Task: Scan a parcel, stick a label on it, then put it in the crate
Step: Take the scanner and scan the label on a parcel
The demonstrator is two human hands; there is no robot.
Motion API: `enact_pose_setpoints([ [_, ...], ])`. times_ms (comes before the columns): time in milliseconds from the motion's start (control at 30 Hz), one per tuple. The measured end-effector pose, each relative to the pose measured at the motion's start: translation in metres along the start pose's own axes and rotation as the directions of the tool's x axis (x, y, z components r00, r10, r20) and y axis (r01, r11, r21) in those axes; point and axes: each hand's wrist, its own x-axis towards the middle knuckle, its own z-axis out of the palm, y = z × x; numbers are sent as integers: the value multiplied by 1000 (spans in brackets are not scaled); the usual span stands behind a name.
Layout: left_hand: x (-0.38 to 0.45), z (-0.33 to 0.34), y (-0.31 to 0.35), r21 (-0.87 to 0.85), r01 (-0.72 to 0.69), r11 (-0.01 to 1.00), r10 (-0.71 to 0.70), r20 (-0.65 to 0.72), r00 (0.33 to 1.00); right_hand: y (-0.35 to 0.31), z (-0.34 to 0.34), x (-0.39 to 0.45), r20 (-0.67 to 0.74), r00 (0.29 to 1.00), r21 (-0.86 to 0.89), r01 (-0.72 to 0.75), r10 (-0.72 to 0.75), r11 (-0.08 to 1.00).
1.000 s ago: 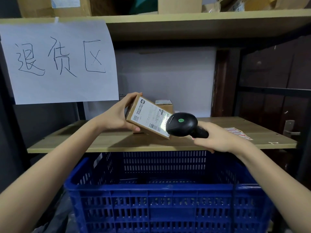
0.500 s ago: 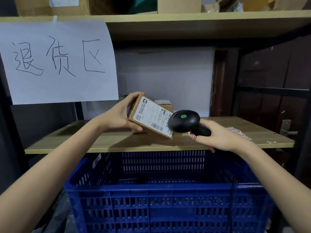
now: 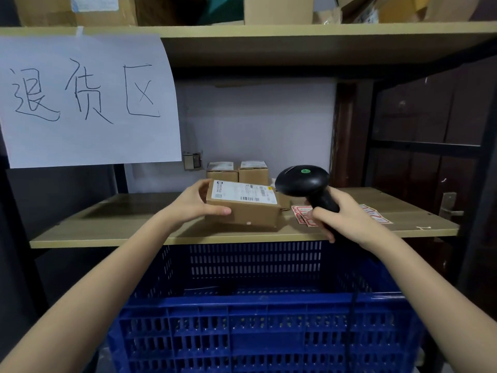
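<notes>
Wooden shelf (image 3: 107, 227), pale wall (image 3: 258, 125), dark door (image 3: 430, 117).

Warehouse returns bay: handwritten sign (image 3: 86, 100), shelved cartons (image 3: 236, 172), blue crate (image 3: 263, 327).

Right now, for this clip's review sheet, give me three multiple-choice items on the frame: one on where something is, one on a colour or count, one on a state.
1. Where is the parcel?
A. in the crate
B. at the shelf board, in the left hand
C. on the top shelf

2. What colour is the crate?
A. blue
B. red
C. grey

3. What is the right hand doing?
A. resting open and empty
B. peeling a sticker
C. gripping the scanner

Answers:
1 B: the left hand clasps the parcel's end low over the shelf board.
2 A: its slotted walls are blue.
3 C: its fingers wrap the handle of the black scanner.
</notes>
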Motion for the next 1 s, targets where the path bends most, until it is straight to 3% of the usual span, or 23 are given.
enact_pose_setpoints([
  [133,-2,9,-9,-21,97,995,-96,34,995,-1,-1,0,-39,997,182,-62,70,981],
  [433,3,15,-23,-67,137,988,-134,38,990,-5,3,3,-120,975,282,-146,186,948],
  [767,-2,21,-14,22,158,987,-159,43,986,-13,20,7,-15,967,363,-231,253,903],
  [900,-17,17,-14,4,167,986,-166,-56,984,-17,34,11,85,952,504,-296,294,811],
  [967,-29,16,-14,-48,82,995,-92,-278,956,-20,43,12,166,942,553,-334,292,763],
  [1000,-37,16,-13,-63,-22,998,-7,-438,899,-20,49,14,187,944,558,-331,273,761],
])
